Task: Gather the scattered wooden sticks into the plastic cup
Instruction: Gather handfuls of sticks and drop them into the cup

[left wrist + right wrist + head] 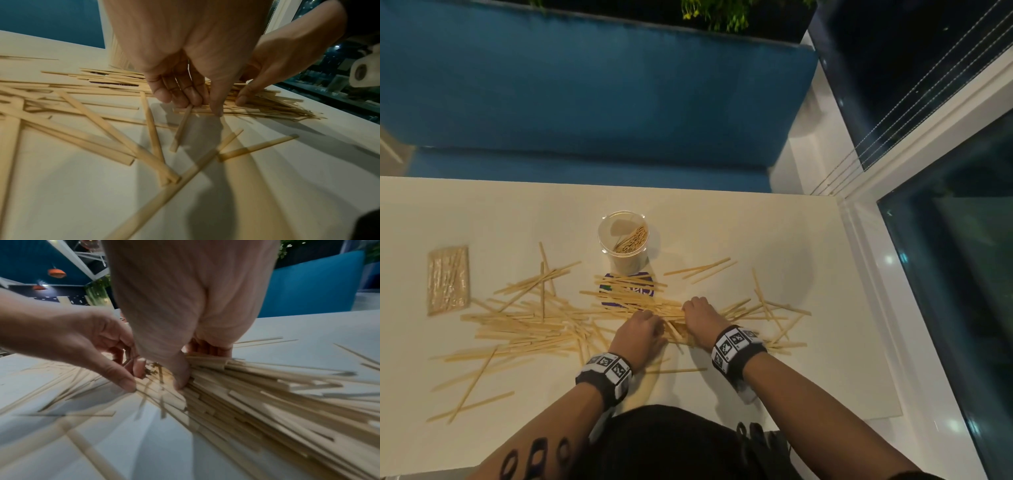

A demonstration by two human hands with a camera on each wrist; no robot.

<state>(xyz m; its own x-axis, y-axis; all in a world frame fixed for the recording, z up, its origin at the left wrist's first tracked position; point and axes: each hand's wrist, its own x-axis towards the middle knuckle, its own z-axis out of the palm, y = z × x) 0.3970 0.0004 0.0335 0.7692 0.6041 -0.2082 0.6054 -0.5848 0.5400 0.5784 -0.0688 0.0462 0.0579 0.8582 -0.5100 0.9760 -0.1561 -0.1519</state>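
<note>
Pale wooden sticks lie scattered across the white table, thickest at its middle. A clear plastic cup stands upright behind them with several sticks inside. My two hands meet over a bundle of sticks at the near middle. My left hand curls its fingers and thumb around the bundle's left end. From the right, my right hand grips the bundle between thumb and fingers. In the head view the left hand and right hand sit close together, in front of the cup.
A wrapped packet of sticks lies at the table's left. A purple printed card lies under sticks just before the cup. A blue sofa runs behind the table; a window frame borders its right edge.
</note>
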